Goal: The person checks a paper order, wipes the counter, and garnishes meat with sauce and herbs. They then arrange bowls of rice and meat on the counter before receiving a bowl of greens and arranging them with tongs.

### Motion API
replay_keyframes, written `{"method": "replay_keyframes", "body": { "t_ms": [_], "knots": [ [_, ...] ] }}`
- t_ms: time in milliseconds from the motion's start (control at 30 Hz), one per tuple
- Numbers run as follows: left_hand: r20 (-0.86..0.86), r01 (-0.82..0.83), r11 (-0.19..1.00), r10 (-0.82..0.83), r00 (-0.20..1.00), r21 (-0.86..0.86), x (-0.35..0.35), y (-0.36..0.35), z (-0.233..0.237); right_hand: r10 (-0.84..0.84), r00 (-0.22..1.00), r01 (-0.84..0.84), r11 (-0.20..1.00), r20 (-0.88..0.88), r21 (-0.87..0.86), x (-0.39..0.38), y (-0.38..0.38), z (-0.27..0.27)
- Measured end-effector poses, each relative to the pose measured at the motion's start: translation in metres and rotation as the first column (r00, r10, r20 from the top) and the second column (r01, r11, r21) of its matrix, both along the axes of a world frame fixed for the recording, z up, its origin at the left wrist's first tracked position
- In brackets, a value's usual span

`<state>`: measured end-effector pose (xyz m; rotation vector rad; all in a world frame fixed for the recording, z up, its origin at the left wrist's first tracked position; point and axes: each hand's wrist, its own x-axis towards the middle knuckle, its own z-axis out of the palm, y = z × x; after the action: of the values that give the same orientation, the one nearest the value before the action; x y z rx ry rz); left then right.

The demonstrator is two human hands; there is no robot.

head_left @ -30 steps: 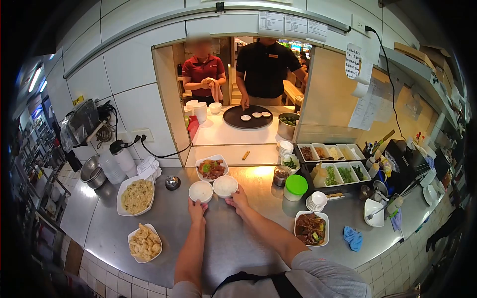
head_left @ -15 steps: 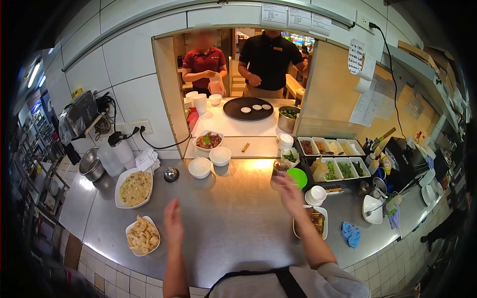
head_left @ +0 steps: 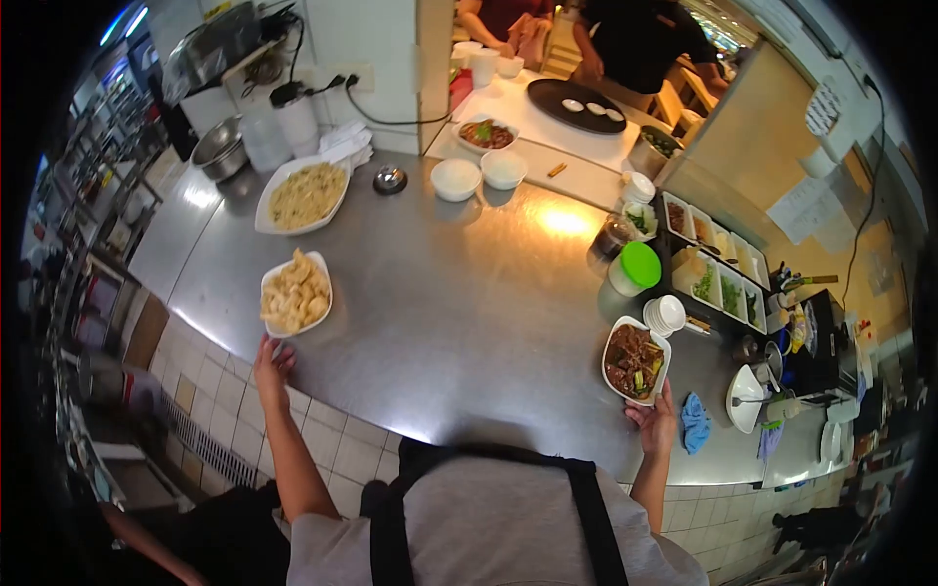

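Note:
My left hand point(head_left: 273, 363) is at the near edge of a white bowl of puffy golden fried pieces point(head_left: 296, 293), its fingers apart just below the rim. At the right, my right hand point(head_left: 655, 420) grips the near edge of a white square dish of dark sauced meat with green vegetables point(head_left: 633, 361), which sits on the steel counter point(head_left: 440, 322). Small stacked white saucers point(head_left: 665, 314) stand right behind that dish. A large white dish of fried rice point(head_left: 309, 193) lies beyond the fried pieces.
Two white bowls point(head_left: 456, 180) and a call bell point(head_left: 390, 180) stand toward the pass window. A green-lidded tub point(head_left: 637, 266), condiment trays point(head_left: 721, 288) and a blue cloth point(head_left: 695, 424) are on the right. Two people stand beyond the window, near a round black tray point(head_left: 575, 105).
The view has tilted down and turned. My left hand has come to the bowl of fried pieces; my right hand has drawn back from near the green-lidded tub to the meat dish.

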<state>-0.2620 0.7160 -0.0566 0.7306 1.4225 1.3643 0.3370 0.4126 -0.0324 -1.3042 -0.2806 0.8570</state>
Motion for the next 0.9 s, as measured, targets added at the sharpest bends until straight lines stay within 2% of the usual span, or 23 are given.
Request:
{"method": "replay_keyframes", "body": {
  "t_ms": [67, 167, 267, 367, 533, 667, 900],
  "knots": [
    [0.062, 0.068, 0.997, -0.07, 0.996, 0.033, 0.011, 0.003, 0.002, 0.011, 1.0, -0.011, 1.0, 0.011, -0.01, -0.005, 0.01, 0.002],
    [0.105, 0.086, 0.995, -0.092, 0.99, 0.056, 0.018, 0.011, -0.004, 0.077, 0.997, -0.077, 0.997, -0.026, 0.004, -0.012, 0.03, 0.003],
    [0.166, 0.048, 0.997, -0.058, 0.984, 0.067, 0.037, 0.009, 0.016, 0.115, 0.992, -0.115, 0.993, -0.046, 0.004, -0.022, 0.062, 0.002],
    [0.309, 0.006, 0.997, -0.028, 0.951, 0.071, 0.045, 0.02, 0.02, 0.147, 0.986, -0.148, 0.989, -0.076, -0.004, -0.032, 0.104, 0.002],
    [0.173, 0.008, 0.998, -0.02, 0.985, 0.067, 0.058, 0.046, 0.01, 0.234, 0.968, -0.226, 0.97, -0.091, 0.088, -0.033, 0.178, -0.012],
    [0.129, 0.058, 0.998, -0.062, 0.99, 0.032, 0.101, 0.056, 0.016, 0.207, 0.974, -0.199, 0.976, -0.091, 0.091, -0.034, 0.239, -0.011],
    [0.188, 0.334, 0.942, -0.334, 0.924, 0.034, 0.199, 0.062, 0.016, 0.032, 0.998, -0.029, 0.998, -0.063, 0.049, -0.014, 0.335, -0.023]
  ]
}}
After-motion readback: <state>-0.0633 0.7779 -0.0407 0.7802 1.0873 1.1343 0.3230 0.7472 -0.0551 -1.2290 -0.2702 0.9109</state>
